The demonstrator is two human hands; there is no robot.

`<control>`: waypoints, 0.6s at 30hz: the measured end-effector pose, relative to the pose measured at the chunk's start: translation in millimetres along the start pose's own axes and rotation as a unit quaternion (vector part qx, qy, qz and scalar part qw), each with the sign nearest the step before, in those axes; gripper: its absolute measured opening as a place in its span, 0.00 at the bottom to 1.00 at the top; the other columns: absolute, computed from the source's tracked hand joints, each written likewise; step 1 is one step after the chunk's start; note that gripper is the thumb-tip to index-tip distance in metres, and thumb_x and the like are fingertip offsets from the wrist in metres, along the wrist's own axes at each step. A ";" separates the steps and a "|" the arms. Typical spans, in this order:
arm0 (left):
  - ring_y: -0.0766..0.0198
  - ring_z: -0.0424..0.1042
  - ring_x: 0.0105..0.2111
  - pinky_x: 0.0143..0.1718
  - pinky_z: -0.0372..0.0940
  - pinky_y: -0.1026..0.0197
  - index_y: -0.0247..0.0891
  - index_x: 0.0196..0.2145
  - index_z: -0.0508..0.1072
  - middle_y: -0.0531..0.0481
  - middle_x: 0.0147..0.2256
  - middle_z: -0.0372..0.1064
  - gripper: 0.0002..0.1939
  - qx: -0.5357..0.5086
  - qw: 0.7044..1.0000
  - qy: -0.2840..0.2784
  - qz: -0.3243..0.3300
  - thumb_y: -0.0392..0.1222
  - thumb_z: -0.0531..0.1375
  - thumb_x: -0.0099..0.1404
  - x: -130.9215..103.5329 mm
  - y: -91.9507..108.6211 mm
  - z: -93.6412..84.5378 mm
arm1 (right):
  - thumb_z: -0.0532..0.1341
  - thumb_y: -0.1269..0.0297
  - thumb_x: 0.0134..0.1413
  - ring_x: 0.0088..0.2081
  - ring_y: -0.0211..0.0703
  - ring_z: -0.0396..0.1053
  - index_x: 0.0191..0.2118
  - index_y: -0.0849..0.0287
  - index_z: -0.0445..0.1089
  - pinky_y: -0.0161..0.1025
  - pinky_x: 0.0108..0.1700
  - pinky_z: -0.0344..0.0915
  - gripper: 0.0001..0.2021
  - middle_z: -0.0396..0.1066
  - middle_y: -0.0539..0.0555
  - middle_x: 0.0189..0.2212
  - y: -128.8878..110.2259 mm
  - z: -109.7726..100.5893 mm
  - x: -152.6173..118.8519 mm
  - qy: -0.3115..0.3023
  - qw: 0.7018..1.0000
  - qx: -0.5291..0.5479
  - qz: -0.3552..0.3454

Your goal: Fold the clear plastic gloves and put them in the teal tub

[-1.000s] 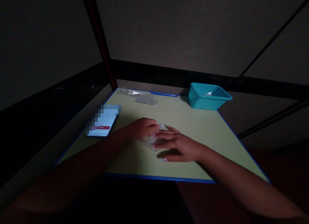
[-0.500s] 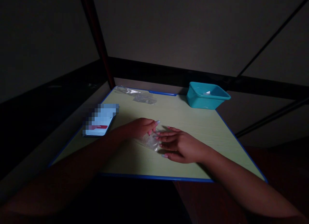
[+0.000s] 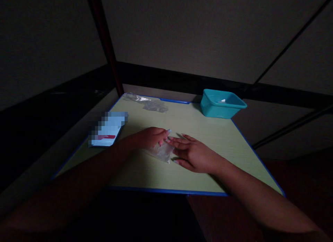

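A clear plastic bag (image 3: 163, 153) lies on the pale table near its middle. My left hand (image 3: 153, 137) is closed on the upper part of the bag, thumb and fingers pinched together. From the right, my right hand (image 3: 196, 153) reaches over the bag's right edge, its fingers apart and palm down, with the fingertips close to my left fingers. The part of the bag under my left hand is hidden.
At the back right corner of the table (image 3: 215, 138) stands a teal basket (image 3: 221, 111) with something pale inside. More clear plastic bags (image 3: 156, 106) lie along the back left edge. A phone (image 3: 110, 129) with a lit screen is at the left.
My right hand has shifted slightly up, its fingertips nearer my left hand. The bag's lower right part looks flatter. My left hand has hardly moved.
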State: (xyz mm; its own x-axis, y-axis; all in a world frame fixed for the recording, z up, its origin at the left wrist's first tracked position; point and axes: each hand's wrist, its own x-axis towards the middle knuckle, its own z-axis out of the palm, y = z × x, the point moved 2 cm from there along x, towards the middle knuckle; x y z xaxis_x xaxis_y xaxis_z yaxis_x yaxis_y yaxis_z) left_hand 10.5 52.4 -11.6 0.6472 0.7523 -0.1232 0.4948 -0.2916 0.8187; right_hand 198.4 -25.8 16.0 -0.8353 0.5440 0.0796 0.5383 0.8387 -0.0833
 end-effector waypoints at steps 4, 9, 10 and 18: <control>0.69 0.60 0.20 0.25 0.59 0.64 0.37 0.29 0.68 0.54 0.24 0.64 0.29 -0.015 1.000 -0.011 0.007 0.65 0.43 0.62 0.2 0.4 -0.3 | 0.55 0.62 0.60 0.63 0.49 0.51 0.49 0.60 0.70 0.56 0.63 0.45 0.15 0.58 0.60 0.60 -4.5 2.1 0.6 -0.004 1.000 0.020 -0.022; 0.67 0.62 0.22 0.27 0.59 0.64 0.37 0.30 0.69 0.54 0.23 0.64 0.23 0.029 0.998 0.041 0.050 0.58 0.46 0.65 -1.8 9.2 -3.2 | 0.55 0.61 0.61 0.62 0.46 0.53 0.56 0.60 0.65 0.54 0.63 0.43 0.19 0.58 0.59 0.60 -6.2 0.6 0.9 -0.004 0.997 0.062 -0.038; 0.66 0.63 0.24 0.28 0.59 0.64 0.37 0.30 0.69 0.54 0.24 0.64 0.22 0.044 0.993 0.086 0.070 0.57 0.47 0.65 -2.4 12.3 -5.6 | 0.55 0.62 0.61 0.62 0.45 0.53 0.57 0.60 0.63 0.54 0.64 0.43 0.20 0.58 0.59 0.60 -5.7 0.5 0.9 -0.004 0.997 0.072 -0.038; 0.58 0.67 0.46 0.49 0.59 0.55 0.35 0.46 0.70 0.41 0.46 0.68 0.26 0.057 0.965 0.097 0.236 0.58 0.54 0.61 -4.1 13.2 -10.7 | 0.59 0.64 0.58 0.60 0.46 0.58 0.52 0.56 0.69 0.54 0.62 0.48 0.16 0.63 0.59 0.57 5.7 1.8 0.5 0.056 0.977 0.200 -0.035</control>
State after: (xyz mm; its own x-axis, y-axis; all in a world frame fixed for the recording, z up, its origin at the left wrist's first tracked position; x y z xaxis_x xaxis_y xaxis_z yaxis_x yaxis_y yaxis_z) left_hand 8.1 51.9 5.7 0.7014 0.6123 0.3648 0.2379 -0.6837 0.6899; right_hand 200.8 -20.8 13.8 -0.8391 0.5037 0.2054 0.3741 0.8085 -0.4542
